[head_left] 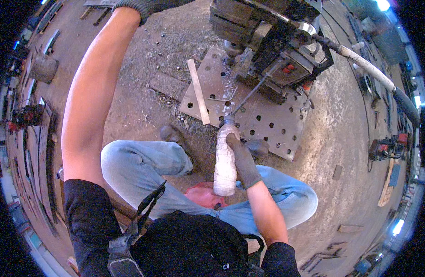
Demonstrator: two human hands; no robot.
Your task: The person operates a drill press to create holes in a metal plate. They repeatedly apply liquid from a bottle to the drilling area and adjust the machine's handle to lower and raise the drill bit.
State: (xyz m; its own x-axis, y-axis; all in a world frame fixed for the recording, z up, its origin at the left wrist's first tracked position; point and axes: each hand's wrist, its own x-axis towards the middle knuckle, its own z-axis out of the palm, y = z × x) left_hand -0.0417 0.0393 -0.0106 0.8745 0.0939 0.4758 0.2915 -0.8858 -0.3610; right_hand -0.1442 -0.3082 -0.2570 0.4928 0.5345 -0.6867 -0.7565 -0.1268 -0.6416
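Note:
My right hand (243, 159), in a dark grey glove, is wrapped round a plastic bottle (225, 166) with whitish contents and a dark cap. The bottle stands nearly upright in the picture, its neck away from me, above my lap. A thin metal rod (251, 94) runs from near the cap toward a dark machine (286, 55); whether the two touch I cannot tell. My left arm reaches far forward to the upper edge, where my gloved left hand (150, 8) is partly cut off and its fingers do not show clearly.
Under the machine lies a steel plate (274, 122) with rows of round holes. A flat wooden strip (198, 91) and a bent hex key (227, 98) rest on it. A thick pale hose (364, 67) leaves the machine rightward. Metal bars (32, 157) lie at left, wood pieces (387, 184) at right.

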